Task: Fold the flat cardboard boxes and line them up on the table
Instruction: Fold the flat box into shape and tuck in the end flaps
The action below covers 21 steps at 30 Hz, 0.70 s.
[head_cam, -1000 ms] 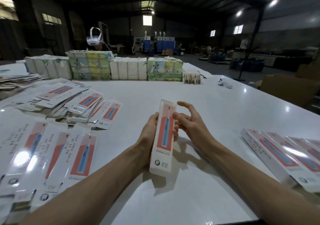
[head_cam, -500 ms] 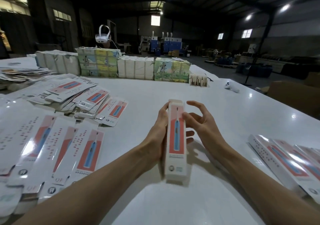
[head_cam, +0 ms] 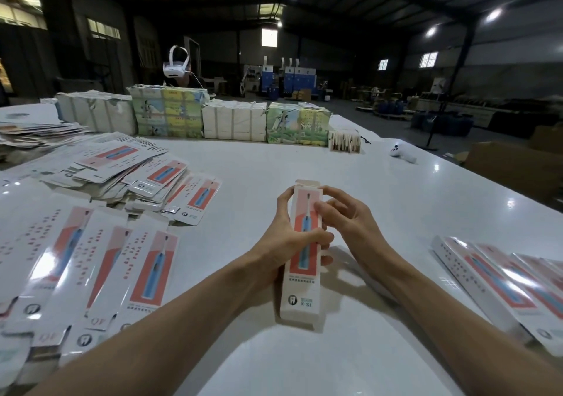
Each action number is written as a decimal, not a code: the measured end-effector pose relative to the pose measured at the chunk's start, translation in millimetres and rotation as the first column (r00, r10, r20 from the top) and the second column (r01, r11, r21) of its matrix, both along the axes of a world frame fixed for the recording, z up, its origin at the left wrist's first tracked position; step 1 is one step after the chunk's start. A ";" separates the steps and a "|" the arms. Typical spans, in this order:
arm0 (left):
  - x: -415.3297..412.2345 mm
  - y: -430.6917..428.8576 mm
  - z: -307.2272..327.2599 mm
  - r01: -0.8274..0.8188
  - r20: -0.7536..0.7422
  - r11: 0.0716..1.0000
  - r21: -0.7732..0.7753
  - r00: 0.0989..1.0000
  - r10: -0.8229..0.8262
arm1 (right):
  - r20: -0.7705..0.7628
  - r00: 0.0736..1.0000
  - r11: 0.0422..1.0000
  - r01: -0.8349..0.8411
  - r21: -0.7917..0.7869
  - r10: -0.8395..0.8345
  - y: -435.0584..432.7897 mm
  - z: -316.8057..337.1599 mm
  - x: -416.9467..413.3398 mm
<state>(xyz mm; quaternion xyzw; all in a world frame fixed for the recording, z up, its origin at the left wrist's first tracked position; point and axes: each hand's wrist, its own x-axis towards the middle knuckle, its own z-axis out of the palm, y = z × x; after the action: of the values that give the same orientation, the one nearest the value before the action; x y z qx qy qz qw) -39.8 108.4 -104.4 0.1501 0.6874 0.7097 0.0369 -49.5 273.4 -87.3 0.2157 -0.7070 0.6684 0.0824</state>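
Right hand (head_cam: 350, 225), off the box 0.5 s ago, now pinches upper right edge of folded box (head_cam: 301, 286). Left hand (head_cam: 280, 240) grips mid-body. Box held over white table (head_cam: 365, 182), between flat blanks (head_cam: 146, 273) at left and 1 row of folded boxes (head_cam: 499, 280) at right.

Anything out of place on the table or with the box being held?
Only the heap of flat boxes on the left: it lies fanned out, edges askew. The top flap of the held box stands open, not yet tucked.
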 end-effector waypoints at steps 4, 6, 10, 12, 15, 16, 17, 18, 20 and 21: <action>1.1 -0.1 0.7 -0.021 -0.058 0.999 -0.049 0.998 0.018 | 0.014 1.000 1.000 0.006 -0.010 -0.006 1.7 -2.4 -4.8; 1.6 -2.2 2.7 -0.004 -0.049 0.998 -0.060 0.999 0.002 | -0.004 1.000 1.000 -0.008 -0.003 0.008 2.1 -4.0 -4.4; 2.4 -4.9 5.4 0.018 -0.016 0.995 -0.094 1.000 -0.019 | -0.041 0.991 0.992 0.126 -0.006 -0.126 1.7 -6.2 -7.2; 3.4 -2.6 5.6 0.068 0.009 0.992 -0.108 0.998 -0.067 | -0.026 0.980 0.980 0.196 -0.029 -0.197 3.7 -4.7 -10.2; 4.4 -0.3 5.6 0.095 0.029 0.985 -0.147 0.995 -0.091 | -0.048 0.967 0.968 0.249 -0.008 -0.249 8.8 -2.2 -11.0; 4.7 0.0 5.8 0.095 0.032 0.983 -0.155 0.995 -0.091 | -0.061 0.965 0.967 0.255 -0.006 -0.255 10.1 -1.8 -10.6; 4.4 -0.1 5.5 0.095 0.029 0.983 -0.159 0.995 -0.091 | -0.076 0.964 0.967 0.255 -0.003 -0.254 10.8 -1.5 -10.3; 3.8 -0.1 5.0 0.094 0.025 0.982 -0.164 0.996 -0.091 | -0.093 0.964 0.968 0.250 0.004 -0.249 11.2 -1.4 -10.2; 2.9 -0.2 4.2 0.090 0.027 0.981 -0.169 0.996 -0.086 | -0.117 0.966 0.972 0.235 0.018 -0.231 11.0 -0.3 -10.1; 2.7 0.0 3.6 0.091 0.034 0.981 -0.170 0.996 -0.087 | -0.118 0.968 0.975 0.223 0.016 -0.220 11.2 0.1 -10.0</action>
<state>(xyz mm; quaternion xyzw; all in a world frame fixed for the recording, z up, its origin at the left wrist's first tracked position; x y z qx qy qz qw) -37.1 108.4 -100.8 0.1677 0.7378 0.6475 0.0904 -59.5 284.6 -87.2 0.1748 -0.7305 0.6309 0.1941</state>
